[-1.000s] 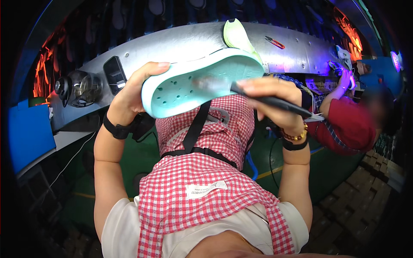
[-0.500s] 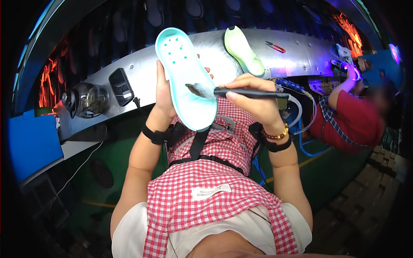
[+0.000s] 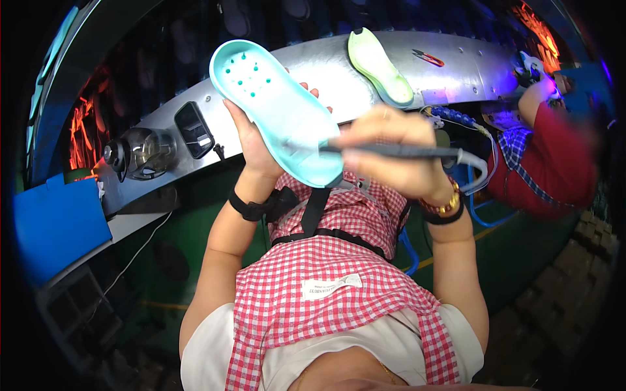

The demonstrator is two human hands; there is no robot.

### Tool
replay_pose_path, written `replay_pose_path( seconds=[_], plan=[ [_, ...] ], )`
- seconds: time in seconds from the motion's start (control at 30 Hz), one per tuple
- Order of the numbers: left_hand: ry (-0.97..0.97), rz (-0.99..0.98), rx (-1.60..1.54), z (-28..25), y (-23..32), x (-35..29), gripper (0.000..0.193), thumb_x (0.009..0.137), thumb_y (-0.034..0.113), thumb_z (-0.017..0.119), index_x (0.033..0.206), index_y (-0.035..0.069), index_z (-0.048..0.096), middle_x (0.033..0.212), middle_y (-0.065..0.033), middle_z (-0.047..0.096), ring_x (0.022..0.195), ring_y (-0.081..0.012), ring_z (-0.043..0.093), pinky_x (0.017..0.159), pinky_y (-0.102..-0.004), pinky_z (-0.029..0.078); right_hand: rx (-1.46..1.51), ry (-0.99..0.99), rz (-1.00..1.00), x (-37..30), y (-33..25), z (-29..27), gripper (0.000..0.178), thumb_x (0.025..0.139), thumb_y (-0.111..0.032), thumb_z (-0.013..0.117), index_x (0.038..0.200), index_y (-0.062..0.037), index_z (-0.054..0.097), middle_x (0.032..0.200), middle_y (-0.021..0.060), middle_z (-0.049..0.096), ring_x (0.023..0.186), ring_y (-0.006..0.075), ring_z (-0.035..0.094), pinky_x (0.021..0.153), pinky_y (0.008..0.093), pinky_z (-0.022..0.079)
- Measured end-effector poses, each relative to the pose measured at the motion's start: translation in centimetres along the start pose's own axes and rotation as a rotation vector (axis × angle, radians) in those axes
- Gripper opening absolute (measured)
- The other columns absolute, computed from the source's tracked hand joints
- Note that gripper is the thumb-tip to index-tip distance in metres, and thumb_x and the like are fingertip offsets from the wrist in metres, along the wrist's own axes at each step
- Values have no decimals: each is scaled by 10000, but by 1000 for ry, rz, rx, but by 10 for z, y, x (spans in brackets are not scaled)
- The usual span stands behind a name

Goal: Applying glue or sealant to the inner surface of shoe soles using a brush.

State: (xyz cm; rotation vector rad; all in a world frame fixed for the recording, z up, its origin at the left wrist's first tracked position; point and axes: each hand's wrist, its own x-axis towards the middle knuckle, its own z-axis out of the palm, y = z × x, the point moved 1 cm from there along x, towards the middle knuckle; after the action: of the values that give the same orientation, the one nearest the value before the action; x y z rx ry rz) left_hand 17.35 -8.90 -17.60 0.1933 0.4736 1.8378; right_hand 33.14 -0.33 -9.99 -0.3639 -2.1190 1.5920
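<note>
My left hand (image 3: 256, 148) is wrapped round the underside of a pale turquoise shoe sole (image 3: 287, 114), its thumb along the left edge and fingertips showing past the right edge. The sole tilts up to the left, with small dark teal dots at its far end. Blurred by motion, my right hand (image 3: 390, 150) grips a brush (image 3: 407, 152) by its dark handle. A pale flexible tube (image 3: 481, 176) runs from the handle's rear end. The bristles are smeared over the near part of the sole, so I cannot tell whether they touch.
On the metal bench (image 3: 319, 65) lie a yellow-green sole (image 3: 380, 70) and red-handled snips (image 3: 428, 58). Left stand a dark-framed rectangular object (image 3: 193, 130), a glass jug (image 3: 149, 155) and a blue panel (image 3: 62, 225). A co-worker in red (image 3: 548, 159) sits at the right.
The sole has tilted further, its far end swinging left. My right hand and brush have moved slightly right and are now blurred. The whole view has shifted a little.
</note>
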Motion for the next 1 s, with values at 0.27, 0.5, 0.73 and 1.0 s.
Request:
replay_pose_path(
  seconds=[0.27,0.5,0.73,1.0],
  plan=[
    [-90,102,-121,5,2,8,846,741,731,131,1217,71,364,1116,-182,476,1021,-337,474,895,-514,356,68,-106,-307,6,-1,10,215,624,-6,674,838,-23,652,752,69,627,710,167,583,641,264,463],
    [-255,196,-43,11,25,10,885,721,747,165,1202,35,376,1104,-194,491,1031,-333,477,932,-527,328,107,-266,-274,3,12,-3,217,639,-14,682,853,-40,651,793,83,633,744,174,586,677,265,466],
    [-133,208,119,12,35,10,833,743,714,238,1230,50,363,1128,-147,480,1052,-306,460,952,-519,307,123,-233,-51,-3,30,-7,212,640,22,666,850,7,633,859,119,634,827,207,590,788,321,439],
    [237,253,274,47,32,-5,733,825,602,248,1255,14,333,1184,-181,461,1072,-314,471,924,-451,361,912,-22,61,2,43,13,167,776,12,547,939,43,538,969,164,586,925,190,561,832,297,443]
  ],
)
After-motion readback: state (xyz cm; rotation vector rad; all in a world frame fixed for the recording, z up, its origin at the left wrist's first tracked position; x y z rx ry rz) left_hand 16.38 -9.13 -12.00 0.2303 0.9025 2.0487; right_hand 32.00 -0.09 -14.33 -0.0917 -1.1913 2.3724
